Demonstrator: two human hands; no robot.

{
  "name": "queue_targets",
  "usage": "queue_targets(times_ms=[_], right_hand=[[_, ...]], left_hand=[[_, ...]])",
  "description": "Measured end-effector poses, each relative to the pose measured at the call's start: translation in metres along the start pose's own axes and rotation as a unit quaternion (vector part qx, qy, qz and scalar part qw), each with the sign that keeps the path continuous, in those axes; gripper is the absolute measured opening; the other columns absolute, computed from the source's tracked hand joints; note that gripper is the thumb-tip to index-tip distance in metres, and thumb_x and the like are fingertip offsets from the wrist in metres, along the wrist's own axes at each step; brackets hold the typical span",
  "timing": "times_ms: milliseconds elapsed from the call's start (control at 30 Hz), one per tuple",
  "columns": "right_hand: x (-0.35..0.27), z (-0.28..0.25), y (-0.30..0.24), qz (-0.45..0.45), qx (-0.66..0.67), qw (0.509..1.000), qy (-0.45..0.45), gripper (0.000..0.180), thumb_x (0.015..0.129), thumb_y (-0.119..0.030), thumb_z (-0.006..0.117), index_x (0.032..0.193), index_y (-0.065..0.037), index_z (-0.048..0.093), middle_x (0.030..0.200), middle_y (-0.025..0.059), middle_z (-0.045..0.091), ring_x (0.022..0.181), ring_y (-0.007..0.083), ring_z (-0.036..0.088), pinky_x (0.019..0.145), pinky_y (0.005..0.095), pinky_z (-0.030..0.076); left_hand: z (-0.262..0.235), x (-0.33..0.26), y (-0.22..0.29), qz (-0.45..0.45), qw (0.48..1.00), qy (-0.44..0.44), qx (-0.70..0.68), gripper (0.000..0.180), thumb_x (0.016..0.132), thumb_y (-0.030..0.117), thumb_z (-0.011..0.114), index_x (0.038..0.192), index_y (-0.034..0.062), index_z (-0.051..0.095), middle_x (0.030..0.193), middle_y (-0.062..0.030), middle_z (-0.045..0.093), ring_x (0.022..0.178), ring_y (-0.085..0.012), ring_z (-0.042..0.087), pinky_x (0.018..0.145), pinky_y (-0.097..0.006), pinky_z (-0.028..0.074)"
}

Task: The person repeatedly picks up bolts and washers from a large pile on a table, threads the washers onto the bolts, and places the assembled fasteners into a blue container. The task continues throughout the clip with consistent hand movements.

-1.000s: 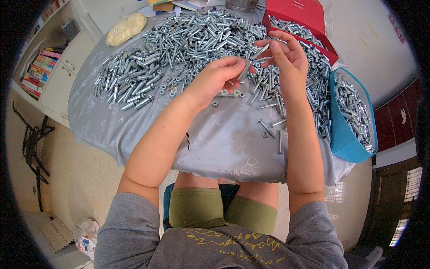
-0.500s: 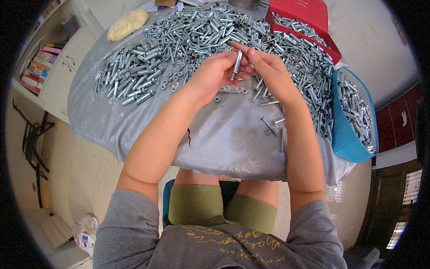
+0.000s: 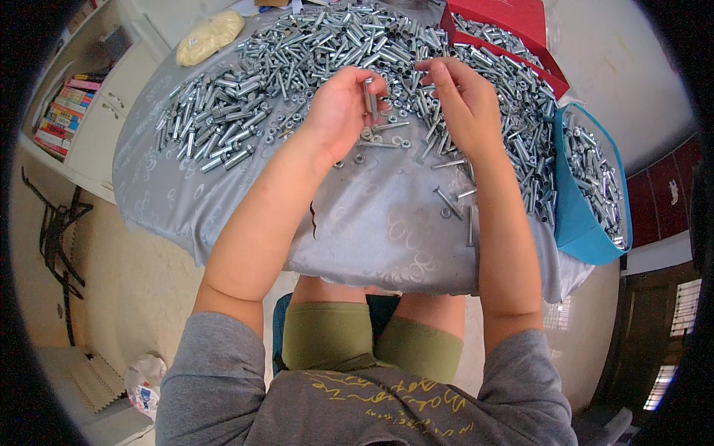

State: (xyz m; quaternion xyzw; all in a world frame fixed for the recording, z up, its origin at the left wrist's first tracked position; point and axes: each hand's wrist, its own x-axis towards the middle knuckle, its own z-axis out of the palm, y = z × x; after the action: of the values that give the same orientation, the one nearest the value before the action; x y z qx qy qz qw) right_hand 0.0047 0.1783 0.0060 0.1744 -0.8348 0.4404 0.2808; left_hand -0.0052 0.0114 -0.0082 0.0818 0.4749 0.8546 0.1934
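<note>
My left hand [image 3: 337, 111] pinches a silver sleeve bolt [image 3: 371, 98] nearly upright between thumb and fingers. My right hand [image 3: 470, 108] hangs apart from it over the pile's right part. Its thumb and bent forefinger are spread, and I see nothing between them. Beyond both hands spreads a big heap of loose silver bolts and sleeves [image 3: 327, 48]. Below the left fingers lie a few washers [image 3: 396, 140], and a loose bolt [image 3: 378, 145] rests beside them. Finished-looking sleeve bolts [image 3: 216, 119] are grouped at the left.
A red box [image 3: 554, 78] full of bolts stands at the far right, and a blue bin [image 3: 569, 215] with more bolts at the right edge. A pale yellow bag [image 3: 210, 39] lies far left. Grey cloth [image 3: 372, 253] covers the table; a bookcase [image 3: 74, 119] is beyond its left side.
My hands have come apart. The left, still gripping the sleeve bolt, moved slightly left and away from me; the right let go of it and moved right.
</note>
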Motion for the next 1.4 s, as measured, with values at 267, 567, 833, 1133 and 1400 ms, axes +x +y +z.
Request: queue_targets(times_ms=[267,567,833,1133,1400], right_hand=[[0.0,-0.003,0.006,0.022,-0.095,0.995,-0.025,0.021,0.076,-0.027,0.052,0.081,-0.009,0.062,0.067,0.0097,0.059,0.058,0.0244,0.056,0.053,0.0324,0.043],[-0.008,0.009,0.014,-0.014,-0.201,0.973,-0.108,0.013,0.071,-0.021,0.055,0.078,-0.011,0.061,0.068,0.0069,0.06,0.064,0.025,0.057,0.056,0.0345,0.044],[-0.012,0.017,0.013,-0.006,-0.195,0.967,-0.165,0.013,0.07,-0.02,0.056,0.079,-0.011,0.061,0.072,0.0074,0.06,0.069,0.0255,0.057,0.059,0.0345,0.045],[-0.025,0.043,0.007,-0.091,-0.141,0.963,-0.213,0.014,0.071,-0.023,0.058,0.076,-0.012,0.064,0.073,0.0086,0.058,0.072,0.0259,0.057,0.062,0.0366,0.045],[-0.025,0.051,-0.008,-0.01,-0.264,0.936,-0.233,0.018,0.066,-0.026,0.061,0.075,-0.01,0.064,0.069,0.0084,0.059,0.066,0.0257,0.057,0.06,0.0361,0.045]], left_hand=[[-0.012,0.001,0.0,0.067,0.995,0.073,0.022,0.019,0.089,0.029,0.038,0.09,0.0132,0.048,0.065,0.0042,0.035,0.06,-0.0076,0.033,0.055,-0.023,0.029],[-0.007,-0.002,0.004,0.074,0.993,0.051,-0.073,0.017,0.091,0.024,0.033,0.094,0.0104,0.043,0.071,0.0003,0.041,0.06,-0.0091,0.038,0.053,-0.022,0.035],[-0.011,-0.001,0.005,0.091,0.991,0.06,-0.074,0.016,0.091,0.022,0.031,0.091,0.0094,0.042,0.069,0.0005,0.039,0.057,-0.0085,0.035,0.05,-0.021,0.031],[-0.01,-0.002,0.006,0.097,0.99,0.067,-0.082,0.016,0.09,0.022,0.033,0.091,0.0094,0.043,0.066,0.0017,0.038,0.056,-0.008,0.034,0.049,-0.021,0.031],[-0.008,-0.004,0.006,0.089,0.992,0.066,-0.065,0.016,0.09,0.022,0.033,0.09,0.01,0.044,0.065,0.0021,0.038,0.056,-0.0081,0.034,0.05,-0.021,0.03]])
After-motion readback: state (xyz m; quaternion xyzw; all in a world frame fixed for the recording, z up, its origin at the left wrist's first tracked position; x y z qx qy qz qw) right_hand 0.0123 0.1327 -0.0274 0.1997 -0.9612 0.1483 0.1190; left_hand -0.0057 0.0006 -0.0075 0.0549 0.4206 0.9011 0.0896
